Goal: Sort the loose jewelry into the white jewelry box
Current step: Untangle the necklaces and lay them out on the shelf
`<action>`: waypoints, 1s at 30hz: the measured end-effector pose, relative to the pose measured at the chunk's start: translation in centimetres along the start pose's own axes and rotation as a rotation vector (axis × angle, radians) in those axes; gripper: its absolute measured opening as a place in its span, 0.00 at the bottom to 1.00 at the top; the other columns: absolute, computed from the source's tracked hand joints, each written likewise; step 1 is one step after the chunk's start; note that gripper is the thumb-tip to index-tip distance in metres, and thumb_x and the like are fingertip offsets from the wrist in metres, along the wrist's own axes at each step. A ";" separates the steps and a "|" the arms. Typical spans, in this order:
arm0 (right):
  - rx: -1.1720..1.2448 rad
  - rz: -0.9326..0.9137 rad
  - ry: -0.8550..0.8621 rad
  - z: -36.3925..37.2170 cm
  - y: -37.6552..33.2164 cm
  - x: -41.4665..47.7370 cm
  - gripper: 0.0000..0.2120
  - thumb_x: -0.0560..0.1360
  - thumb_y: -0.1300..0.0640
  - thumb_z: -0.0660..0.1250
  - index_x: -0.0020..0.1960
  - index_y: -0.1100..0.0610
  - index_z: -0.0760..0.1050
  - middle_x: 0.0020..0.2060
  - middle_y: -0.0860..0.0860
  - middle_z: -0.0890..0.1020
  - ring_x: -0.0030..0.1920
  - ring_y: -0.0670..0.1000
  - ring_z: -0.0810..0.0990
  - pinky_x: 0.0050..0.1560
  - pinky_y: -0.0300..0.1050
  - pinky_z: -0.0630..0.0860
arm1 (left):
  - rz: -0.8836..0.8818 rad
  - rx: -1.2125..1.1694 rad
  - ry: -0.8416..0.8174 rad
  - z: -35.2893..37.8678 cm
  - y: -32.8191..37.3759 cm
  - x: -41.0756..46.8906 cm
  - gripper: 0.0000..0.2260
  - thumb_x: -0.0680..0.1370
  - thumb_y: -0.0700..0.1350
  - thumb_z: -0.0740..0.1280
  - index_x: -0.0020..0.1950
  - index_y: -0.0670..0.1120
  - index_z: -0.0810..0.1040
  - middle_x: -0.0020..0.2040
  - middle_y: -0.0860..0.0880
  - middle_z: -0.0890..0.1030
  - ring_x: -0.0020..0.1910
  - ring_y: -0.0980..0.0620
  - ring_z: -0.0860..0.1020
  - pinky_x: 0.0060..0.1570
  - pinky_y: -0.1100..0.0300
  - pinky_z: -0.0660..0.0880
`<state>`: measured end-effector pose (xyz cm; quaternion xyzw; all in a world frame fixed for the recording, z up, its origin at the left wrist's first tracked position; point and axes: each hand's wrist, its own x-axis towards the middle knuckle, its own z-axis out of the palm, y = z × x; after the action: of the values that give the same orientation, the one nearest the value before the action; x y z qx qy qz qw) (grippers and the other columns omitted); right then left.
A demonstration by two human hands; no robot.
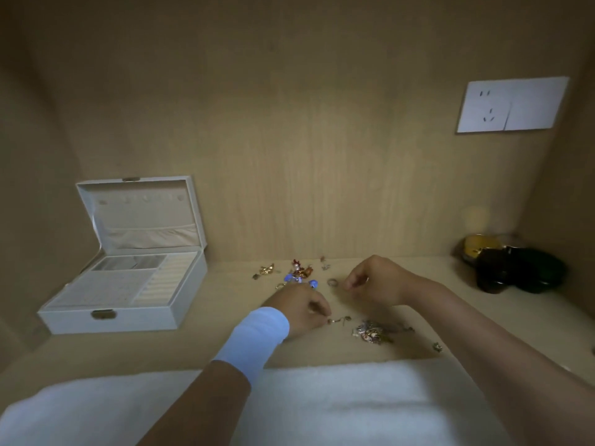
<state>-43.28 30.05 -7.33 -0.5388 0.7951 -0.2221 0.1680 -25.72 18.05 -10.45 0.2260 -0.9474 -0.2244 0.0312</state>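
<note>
White cloth (322, 400) before scattered loose jewelry (372, 333)

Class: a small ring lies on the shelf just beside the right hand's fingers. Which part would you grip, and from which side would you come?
Probably pinch the ring across its band with two fingertips, coming down from above. It seems to lie flat on the shelf, so only the rim stands up. The right hand is closest, just beside it.
</note>
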 end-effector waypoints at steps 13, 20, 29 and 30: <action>-0.080 0.048 -0.188 0.2 0.8 1.5 0.22 0.62 0.48 0.82 0.53 0.48 0.80 0.43 0.39 0.78 0.49 0.45 0.78 0.48 0.39 0.73 | 0.082 0.219 0.138 0.4 0.0 3.5 0.22 0.75 0.61 0.65 0.69 0.63 0.70 0.73 0.56 0.64 0.73 0.52 0.57 0.72 0.54 0.54; -0.021 0.040 -0.165 1.2 1.5 3.1 0.05 0.67 0.52 0.80 0.40 0.47 0.84 0.35 0.40 0.83 0.40 0.38 0.78 0.46 0.36 0.71 | 0.080 0.450 -0.052 1.3 -1.0 6.6 0.22 0.83 0.57 0.50 0.78 0.63 0.53 0.81 0.54 0.44 0.79 0.51 0.41 0.75 0.50 0.39; -0.034 0.087 -0.243 1.6 -0.2 6.3 0.06 0.69 0.50 0.78 0.39 0.48 0.83 0.36 0.42 0.82 0.40 0.40 0.78 0.44 0.36 0.72 | -0.051 0.331 -0.007 -1.2 -6.1 5.5 0.21 0.83 0.56 0.50 0.78 0.61 0.56 0.80 0.55 0.48 0.79 0.53 0.45 0.76 0.52 0.45; -0.038 0.107 -0.182 1.8 -0.4 6.6 0.07 0.70 0.47 0.77 0.40 0.48 0.82 0.38 0.43 0.82 0.43 0.42 0.79 0.46 0.38 0.73 | -0.068 0.323 0.000 -1.4 -6.4 5.5 0.22 0.83 0.57 0.50 0.78 0.60 0.56 0.80 0.55 0.48 0.79 0.53 0.46 0.76 0.52 0.45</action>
<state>-44.49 23.51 -8.81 -0.5167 0.8082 -0.1479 0.2407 -27.73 9.93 -12.28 0.2601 -0.9629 -0.0702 -0.0133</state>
